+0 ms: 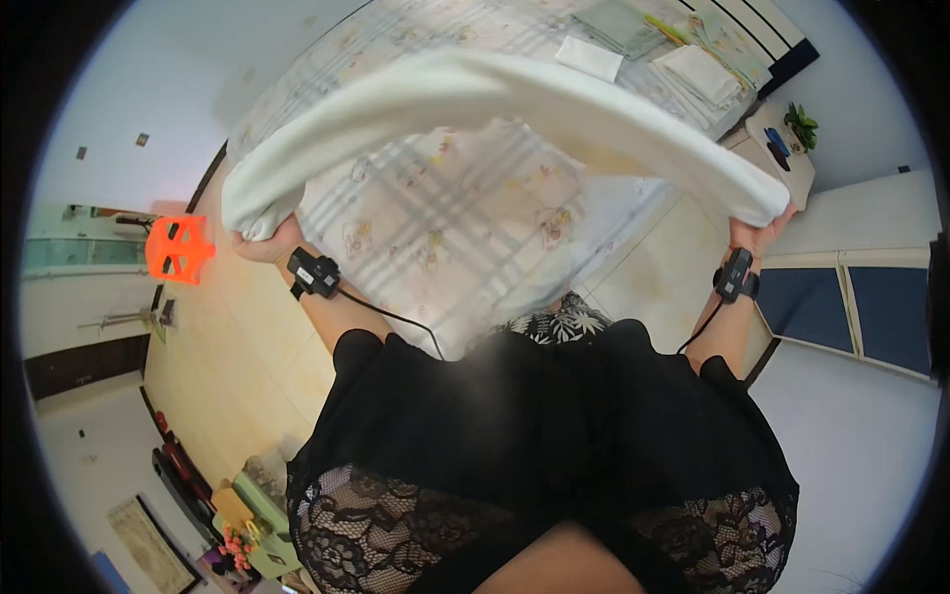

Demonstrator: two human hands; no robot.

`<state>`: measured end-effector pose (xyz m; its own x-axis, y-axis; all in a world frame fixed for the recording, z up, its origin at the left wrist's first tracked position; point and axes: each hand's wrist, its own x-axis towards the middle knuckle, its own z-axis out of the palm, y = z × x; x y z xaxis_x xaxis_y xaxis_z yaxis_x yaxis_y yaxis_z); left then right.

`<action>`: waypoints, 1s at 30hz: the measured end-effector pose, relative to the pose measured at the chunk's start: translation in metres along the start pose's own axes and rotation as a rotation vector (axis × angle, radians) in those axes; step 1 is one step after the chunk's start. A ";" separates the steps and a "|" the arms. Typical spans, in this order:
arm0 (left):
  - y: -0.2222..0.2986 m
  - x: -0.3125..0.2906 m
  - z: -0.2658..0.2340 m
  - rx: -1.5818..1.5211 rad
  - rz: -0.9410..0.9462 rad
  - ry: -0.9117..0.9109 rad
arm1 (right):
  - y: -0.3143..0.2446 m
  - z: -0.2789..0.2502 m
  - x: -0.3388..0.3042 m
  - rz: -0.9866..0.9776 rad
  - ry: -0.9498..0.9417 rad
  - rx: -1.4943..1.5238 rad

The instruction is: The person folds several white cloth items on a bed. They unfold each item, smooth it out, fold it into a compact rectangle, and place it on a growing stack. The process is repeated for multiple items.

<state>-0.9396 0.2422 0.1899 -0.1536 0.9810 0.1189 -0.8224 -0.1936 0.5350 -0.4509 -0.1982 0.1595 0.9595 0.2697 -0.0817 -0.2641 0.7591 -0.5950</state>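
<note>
A long white cloth (465, 89) arches through the air above the bed, stretched wide between my two hands. My left hand (269, 244) is closed around its bunched left end. At the other end, my right hand (758, 234) grips the right corner, with its fingers partly covered by the fabric. The cloth's middle billows away from me and looks slightly blurred. Beneath it lies a bed sheet (426, 218) with grey plaid bands and small cartoon figures. Each wrist wears a black strapped device with a cable.
Folded white cloths (698, 77) and a smaller white piece (590, 58) lie at the bed's far right. Beside them stands a bedside table (792, 158) with a plant (801, 127). An orange stool (180, 249) is on the left floor. Blue-panelled cabinets (841, 297) line the right.
</note>
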 end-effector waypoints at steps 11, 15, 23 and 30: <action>-0.053 -0.039 -0.243 0.686 -0.905 0.662 | 0.133 -0.094 -0.085 0.797 -0.045 -0.171; -0.152 -0.132 -0.165 0.653 -1.124 0.229 | 0.187 -0.098 -0.111 0.972 -0.154 -0.128; -0.225 -0.284 -0.021 1.251 -0.560 -1.340 | 0.184 -0.044 -0.122 1.086 -0.217 -0.150; -0.241 -0.264 0.001 1.343 -0.707 -1.314 | 0.174 -0.065 -0.064 1.096 -0.221 -0.004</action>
<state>-0.7004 0.0299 0.0306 0.8833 0.3883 -0.2628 0.4047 -0.3486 0.8454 -0.5523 -0.1218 0.0092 0.1693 0.8915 -0.4202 -0.9558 0.0445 -0.2907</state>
